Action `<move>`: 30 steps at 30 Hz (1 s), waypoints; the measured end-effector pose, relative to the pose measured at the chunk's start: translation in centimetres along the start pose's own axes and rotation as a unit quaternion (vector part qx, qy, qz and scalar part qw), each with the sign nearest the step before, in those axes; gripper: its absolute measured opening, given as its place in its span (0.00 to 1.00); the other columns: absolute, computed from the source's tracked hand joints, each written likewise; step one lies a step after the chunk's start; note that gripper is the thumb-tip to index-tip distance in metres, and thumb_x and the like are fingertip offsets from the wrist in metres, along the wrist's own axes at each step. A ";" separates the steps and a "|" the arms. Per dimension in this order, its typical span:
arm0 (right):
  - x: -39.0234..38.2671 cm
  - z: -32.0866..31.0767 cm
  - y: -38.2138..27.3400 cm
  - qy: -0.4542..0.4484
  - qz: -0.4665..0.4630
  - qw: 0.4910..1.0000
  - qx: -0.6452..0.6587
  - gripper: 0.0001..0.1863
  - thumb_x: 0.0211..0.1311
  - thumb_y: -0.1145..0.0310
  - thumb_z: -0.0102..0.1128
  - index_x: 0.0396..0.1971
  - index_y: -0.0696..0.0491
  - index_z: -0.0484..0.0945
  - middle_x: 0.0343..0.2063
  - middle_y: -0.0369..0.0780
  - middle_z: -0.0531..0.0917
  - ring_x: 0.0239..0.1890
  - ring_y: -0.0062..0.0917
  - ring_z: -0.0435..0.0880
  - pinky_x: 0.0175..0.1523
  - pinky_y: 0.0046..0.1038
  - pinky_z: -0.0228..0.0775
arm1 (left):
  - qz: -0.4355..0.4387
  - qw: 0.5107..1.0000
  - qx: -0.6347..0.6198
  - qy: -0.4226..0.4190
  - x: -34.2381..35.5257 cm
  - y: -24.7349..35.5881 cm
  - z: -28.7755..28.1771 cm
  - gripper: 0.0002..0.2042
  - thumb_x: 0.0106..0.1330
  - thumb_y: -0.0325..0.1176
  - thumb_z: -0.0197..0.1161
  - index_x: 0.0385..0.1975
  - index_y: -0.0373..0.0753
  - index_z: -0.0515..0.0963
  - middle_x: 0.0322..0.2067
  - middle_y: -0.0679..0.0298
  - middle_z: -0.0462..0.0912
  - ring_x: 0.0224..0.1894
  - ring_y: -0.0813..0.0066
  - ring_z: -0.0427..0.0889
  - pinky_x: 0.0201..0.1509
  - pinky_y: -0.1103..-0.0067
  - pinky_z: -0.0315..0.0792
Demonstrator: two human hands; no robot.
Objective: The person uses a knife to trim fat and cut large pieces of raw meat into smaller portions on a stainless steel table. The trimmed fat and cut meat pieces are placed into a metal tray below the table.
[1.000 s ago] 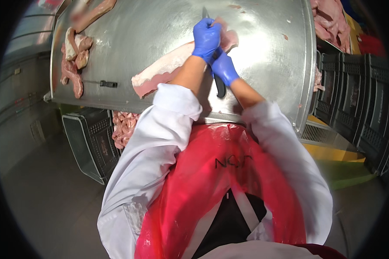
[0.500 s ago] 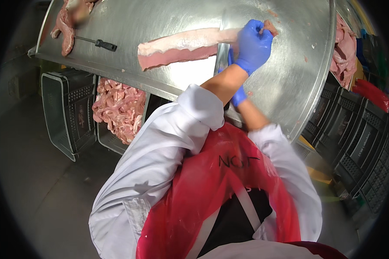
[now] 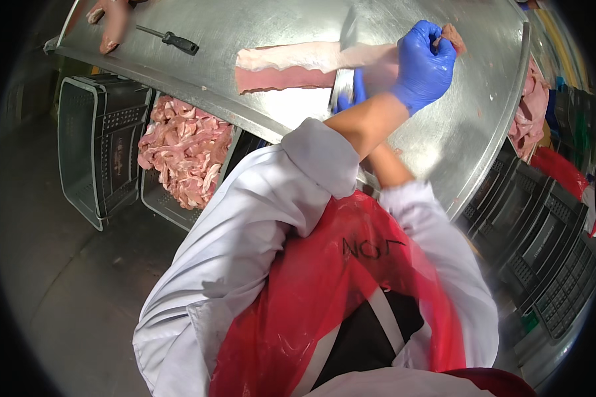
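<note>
A long strip of meat [image 3: 278, 69], with pale fat along one side and pink flesh along the other, lies across the metal table [image 3: 232, 20]. My left hand [image 3: 427, 69], in a blue glove, is closed on the strip's right end, where a small flap pokes out past the fingers. Crossed under my left forearm is my right hand [image 3: 353, 96], also blue-gloved and partly hidden. It grips a knife whose blurred blade [image 3: 342, 86] points away from me, across the strip. The knife's handle is mostly covered.
Left on the table are a black-handled tool with a thin metal shaft [image 3: 172, 41] and more meat [image 3: 114, 26]. Below the edge stand a crate of meat trimmings [image 3: 185, 155] and a dark crate [image 3: 102, 152]. Pink meat [image 3: 531, 109] and stacked black crates [image 3: 516, 218] are right.
My left hand has shifted right and slightly up with the strip's end. The view has moved a little, and my right hand now shows less behind the left forearm.
</note>
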State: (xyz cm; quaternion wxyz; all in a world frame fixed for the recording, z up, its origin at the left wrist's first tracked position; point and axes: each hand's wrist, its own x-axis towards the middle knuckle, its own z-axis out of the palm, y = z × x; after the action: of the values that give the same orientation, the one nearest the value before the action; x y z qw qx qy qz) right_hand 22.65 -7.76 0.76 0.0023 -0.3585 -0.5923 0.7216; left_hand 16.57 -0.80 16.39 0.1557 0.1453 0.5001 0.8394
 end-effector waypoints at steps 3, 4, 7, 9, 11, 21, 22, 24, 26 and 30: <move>-3.7 2.6 -1.7 -0.008 0.004 0.994 -0.110 0.33 0.70 0.66 0.58 0.71 0.52 0.57 0.32 0.37 0.81 0.30 0.23 0.80 0.31 0.25 0.74 | 0.015 0.999 -0.042 0.020 0.5 1.2 -0.1 0.07 0.64 0.25 0.60 0.27 0.33 0.70 0.19 0.67 0.71 0.24 0.85 0.69 0.27 0.81 0.68; -2.4 3.0 -2.9 -0.020 0.012 0.994 -0.111 0.34 0.70 0.66 0.57 0.72 0.52 0.56 0.32 0.37 0.81 0.29 0.22 0.80 0.30 0.25 0.74 | 0.021 0.998 -0.050 0.023 0.2 1.7 0.0 0.07 0.64 0.25 0.60 0.27 0.33 0.70 0.19 0.67 0.71 0.24 0.85 0.69 0.27 0.81 0.68; 1.4 4.1 -5.3 0.005 0.017 0.994 -0.105 0.29 0.69 0.70 0.55 0.68 0.54 0.60 0.28 0.39 0.81 0.23 0.22 0.79 0.26 0.26 0.73 | 0.035 0.999 -0.029 0.010 -0.4 3.0 1.0 0.07 0.64 0.24 0.60 0.27 0.33 0.69 0.19 0.67 0.71 0.24 0.85 0.69 0.27 0.80 0.68; 1.8 6.1 -5.4 0.027 -0.007 0.992 -0.120 0.22 0.68 0.72 0.53 0.61 0.58 0.66 0.25 0.41 0.81 0.18 0.23 0.78 0.22 0.28 0.73 | 0.006 0.996 -0.086 0.002 0.0 4.7 0.9 0.06 0.64 0.24 0.58 0.28 0.32 0.68 0.19 0.66 0.71 0.25 0.84 0.69 0.29 0.80 0.69; 0.0 7.5 -4.8 0.027 -0.009 0.989 -0.143 0.21 0.68 0.70 0.53 0.59 0.59 0.66 0.24 0.42 0.81 0.19 0.25 0.79 0.22 0.30 0.73 | 0.013 0.993 -0.118 -0.006 -0.3 7.0 1.6 0.06 0.64 0.23 0.58 0.28 0.33 0.67 0.20 0.66 0.71 0.26 0.83 0.70 0.29 0.79 0.69; -2.6 12.6 2.8 -0.009 -0.106 0.987 -0.119 0.44 0.66 0.71 0.52 0.78 0.37 0.44 0.26 0.42 0.83 0.19 0.25 0.81 0.26 0.29 0.78 | 0.048 0.991 -0.128 -0.006 -0.5 12.3 1.5 0.05 0.62 0.22 0.57 0.29 0.32 0.68 0.19 0.63 0.70 0.23 0.79 0.69 0.29 0.75 0.67; -1.9 13.2 1.7 -0.017 -0.098 0.988 -0.117 0.44 0.66 0.71 0.52 0.79 0.36 0.43 0.28 0.43 0.83 0.20 0.24 0.81 0.27 0.29 0.79 | 0.059 0.990 -0.126 -0.007 -0.5 13.5 0.9 0.05 0.62 0.22 0.57 0.29 0.32 0.68 0.19 0.62 0.70 0.23 0.79 0.69 0.29 0.75 0.67; 0.1 13.7 -1.1 -0.017 -0.051 0.992 -0.110 0.45 0.67 0.70 0.52 0.79 0.37 0.41 0.28 0.45 0.84 0.20 0.25 0.82 0.27 0.30 0.79 | 0.052 0.990 -0.128 -0.030 -1.1 14.0 0.7 0.05 0.63 0.23 0.58 0.30 0.32 0.68 0.21 0.65 0.71 0.25 0.82 0.69 0.29 0.78 0.67; 2.7 14.7 -5.4 -0.045 0.017 0.992 -0.115 0.45 0.67 0.67 0.52 0.79 0.38 0.40 0.27 0.47 0.84 0.21 0.28 0.84 0.28 0.31 0.80 | 0.048 0.990 -0.126 -0.046 -0.9 14.4 0.6 0.04 0.65 0.23 0.59 0.32 0.33 0.70 0.23 0.69 0.72 0.28 0.89 0.69 0.30 0.82 0.67; -2.7 17.0 -0.6 -0.017 -0.067 0.979 -0.190 0.42 0.69 0.63 0.50 0.78 0.41 0.40 0.22 0.50 0.84 0.21 0.36 0.85 0.28 0.36 0.80 | 0.021 0.984 -0.169 -0.056 -0.6 16.6 0.2 0.03 0.65 0.22 0.57 0.33 0.34 0.70 0.25 0.69 0.72 0.29 0.89 0.69 0.31 0.82 0.67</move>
State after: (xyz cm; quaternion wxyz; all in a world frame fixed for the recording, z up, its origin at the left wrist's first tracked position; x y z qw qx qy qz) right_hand 15.59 -23.30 3.37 -0.0274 -0.2998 -0.7415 0.5996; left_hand 15.25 -8.42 31.11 0.1878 0.1739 0.3384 0.9055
